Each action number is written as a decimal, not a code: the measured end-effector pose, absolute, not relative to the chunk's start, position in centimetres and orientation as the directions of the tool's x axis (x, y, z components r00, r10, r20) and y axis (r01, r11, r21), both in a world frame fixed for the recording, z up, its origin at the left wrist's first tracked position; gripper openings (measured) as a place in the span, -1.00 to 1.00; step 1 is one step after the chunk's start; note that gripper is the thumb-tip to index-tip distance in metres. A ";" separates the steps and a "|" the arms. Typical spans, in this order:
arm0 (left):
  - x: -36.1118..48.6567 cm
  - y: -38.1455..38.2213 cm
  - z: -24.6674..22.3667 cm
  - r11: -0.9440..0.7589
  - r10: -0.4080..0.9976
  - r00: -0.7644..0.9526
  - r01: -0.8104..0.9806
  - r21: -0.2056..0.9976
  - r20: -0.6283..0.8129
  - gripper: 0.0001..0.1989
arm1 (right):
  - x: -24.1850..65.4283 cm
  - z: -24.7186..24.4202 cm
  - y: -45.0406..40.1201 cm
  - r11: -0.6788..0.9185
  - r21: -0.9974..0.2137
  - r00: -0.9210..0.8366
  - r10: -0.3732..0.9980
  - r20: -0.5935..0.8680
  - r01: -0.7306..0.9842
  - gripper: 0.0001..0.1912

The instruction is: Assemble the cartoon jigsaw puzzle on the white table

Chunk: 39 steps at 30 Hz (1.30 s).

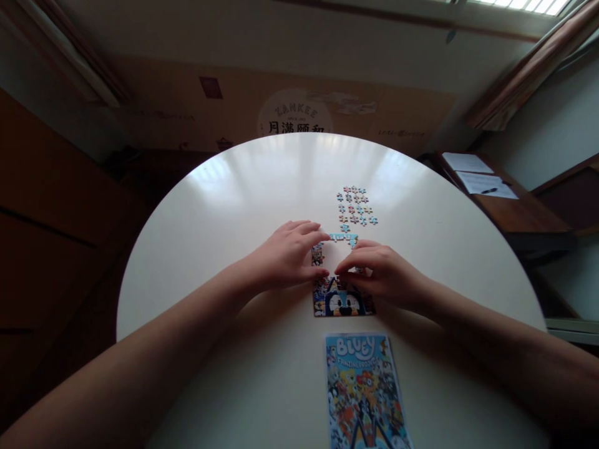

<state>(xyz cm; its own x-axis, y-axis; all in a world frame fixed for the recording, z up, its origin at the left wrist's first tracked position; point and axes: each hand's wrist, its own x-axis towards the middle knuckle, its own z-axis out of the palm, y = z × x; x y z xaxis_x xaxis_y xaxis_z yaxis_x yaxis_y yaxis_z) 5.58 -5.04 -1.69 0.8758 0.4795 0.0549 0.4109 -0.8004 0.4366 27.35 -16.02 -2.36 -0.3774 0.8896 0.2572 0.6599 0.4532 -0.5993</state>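
A partly assembled jigsaw puzzle (345, 304) lies on the white table, its lower part showing a blue cartoon dog's face. Bordering pieces frame a bare gap in its middle. My left hand (292, 252) rests along the puzzle's left side, fingers spread, with thumb and fingertips touching its edge. Over the right side, my right hand (374, 268) is closed in a pinch, its fingertips down on a small puzzle piece (337, 280) at the gap's lower edge. That piece is mostly hidden by the fingers. Part of the right border lies beneath this hand.
Several loose puzzle pieces (355, 206) are laid out in rows beyond the puzzle. Nearer to me lies a Bluey picture sheet (362, 386). The round white table (210, 206) has its far edge near a printed cardboard panel (178, 93). Papers and a pen (489, 190) lie on a wooden surface at right.
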 end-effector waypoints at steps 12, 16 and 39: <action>5.8 -4.9 -1.9 -0.830 0.463 0.886 0.429 0.356 0.013 -0.34 | 26.9 -2.5 -16.3 0.484 -0.460 -0.400 0.875 0.273 0.744 -0.94; 5.8 -4.9 -1.6 -0.834 0.457 0.890 0.433 0.343 -0.014 -0.34 | 26.7 -2.6 -16.5 0.459 -0.426 -0.379 0.887 0.263 0.780 -0.93; 8.8 -8.4 -2.7 -0.720 0.651 0.757 0.639 0.271 -0.058 -0.01 | 32.2 -4.5 -13.1 0.331 -0.591 0.154 0.768 0.622 0.736 -0.90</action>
<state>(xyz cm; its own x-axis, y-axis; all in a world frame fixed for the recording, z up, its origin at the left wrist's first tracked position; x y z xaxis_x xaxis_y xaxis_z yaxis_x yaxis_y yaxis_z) 8.82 -8.38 -2.69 0.7571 0.6507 -0.0580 0.6393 -0.7198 0.2707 32.19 -13.07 -4.48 0.1539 0.7678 0.6219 0.7360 0.3308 -0.5906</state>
